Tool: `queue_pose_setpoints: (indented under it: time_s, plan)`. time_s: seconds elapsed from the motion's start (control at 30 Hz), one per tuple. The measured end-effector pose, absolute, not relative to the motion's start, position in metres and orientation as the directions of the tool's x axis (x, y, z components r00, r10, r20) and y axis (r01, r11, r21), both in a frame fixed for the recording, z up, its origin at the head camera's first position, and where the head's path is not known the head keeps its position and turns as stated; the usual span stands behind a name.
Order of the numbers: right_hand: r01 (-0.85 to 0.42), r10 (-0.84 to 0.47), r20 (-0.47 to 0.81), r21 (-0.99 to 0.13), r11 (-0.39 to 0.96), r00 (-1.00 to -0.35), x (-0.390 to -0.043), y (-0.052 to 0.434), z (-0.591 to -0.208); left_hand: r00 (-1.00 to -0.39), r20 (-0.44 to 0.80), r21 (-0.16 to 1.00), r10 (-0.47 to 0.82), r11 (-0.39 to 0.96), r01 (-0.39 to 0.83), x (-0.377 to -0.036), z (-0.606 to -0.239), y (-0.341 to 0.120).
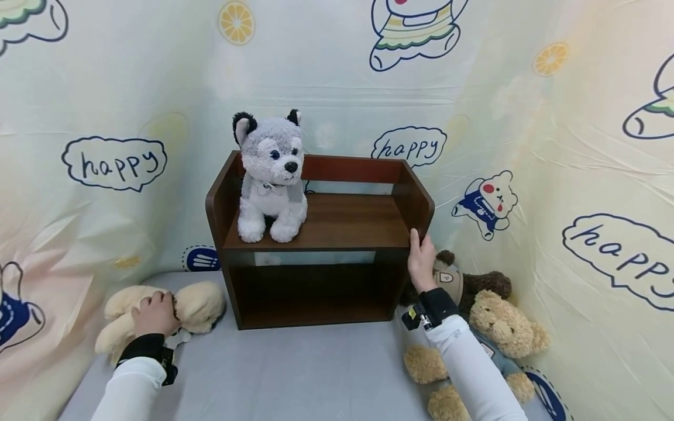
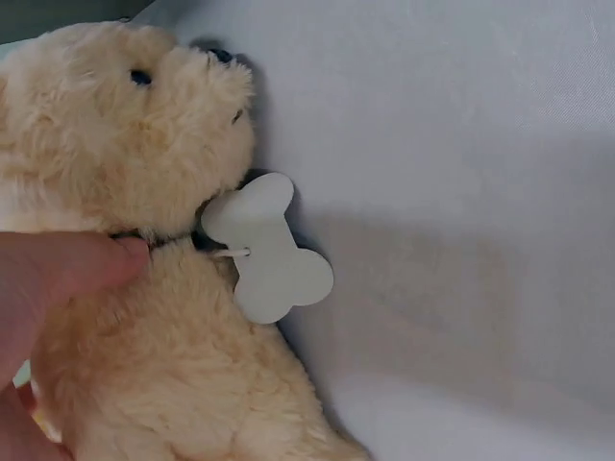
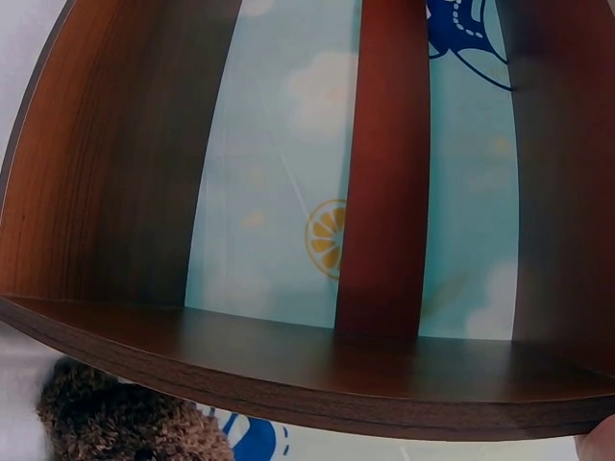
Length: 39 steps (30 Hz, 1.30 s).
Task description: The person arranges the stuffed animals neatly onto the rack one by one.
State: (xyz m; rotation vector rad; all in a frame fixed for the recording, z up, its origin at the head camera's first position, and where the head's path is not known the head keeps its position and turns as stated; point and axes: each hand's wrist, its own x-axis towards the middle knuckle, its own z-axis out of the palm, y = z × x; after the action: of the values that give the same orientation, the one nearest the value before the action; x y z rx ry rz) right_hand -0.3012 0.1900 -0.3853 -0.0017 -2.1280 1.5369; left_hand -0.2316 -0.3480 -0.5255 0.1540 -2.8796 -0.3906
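On the left side of the grey surface a cream plush dog (image 1: 200, 307) lies on its side. My left hand (image 1: 156, 316) grips it at the neck, and the left wrist view shows the thumb on its dark collar beside a white bone-shaped tag (image 2: 269, 250). A dark brown two-tier wooden shelf (image 1: 350, 210) stands in the middle. My right hand (image 1: 422, 263) holds the front edge of its right side panel, thumb uppermost; the other fingers are partly hidden. A grey-and-white plush husky (image 1: 274, 175) sits upright on the upper tier, at the left.
Right of the shelf, a dark brown plush bear (image 1: 487, 287) lies behind a tan plush bear (image 1: 505, 324) in a blue top, partly covered by my right forearm. Printed cloth (image 1: 326, 76) hangs behind and along both sides. The grey surface (image 1: 295, 374) extends in front of the shelf.
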Motion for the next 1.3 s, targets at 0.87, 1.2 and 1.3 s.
queue_pose_setpoints:
  time_s: [0.87,1.2,1.3]
  plan:
    - [-0.269,0.3,0.38,-0.897,0.352,-0.875,-0.303,0.19,-0.388,-0.971,0.183,0.282,-0.153,0.955,-0.097,-0.229,-0.544,-0.346]
    - [-0.279,0.302,0.393,-0.891,0.358,-0.868,-0.303,0.189,-0.388,-0.967,0.19,0.267,-0.17,0.957,-0.116,-0.228,-0.543,-0.342]
    - [-0.276,0.306,0.391,-0.892,0.358,-0.868,-0.303,0.188,-0.388,-0.966,0.187,0.271,-0.181,0.954,-0.126,-0.229,-0.542,-0.34]
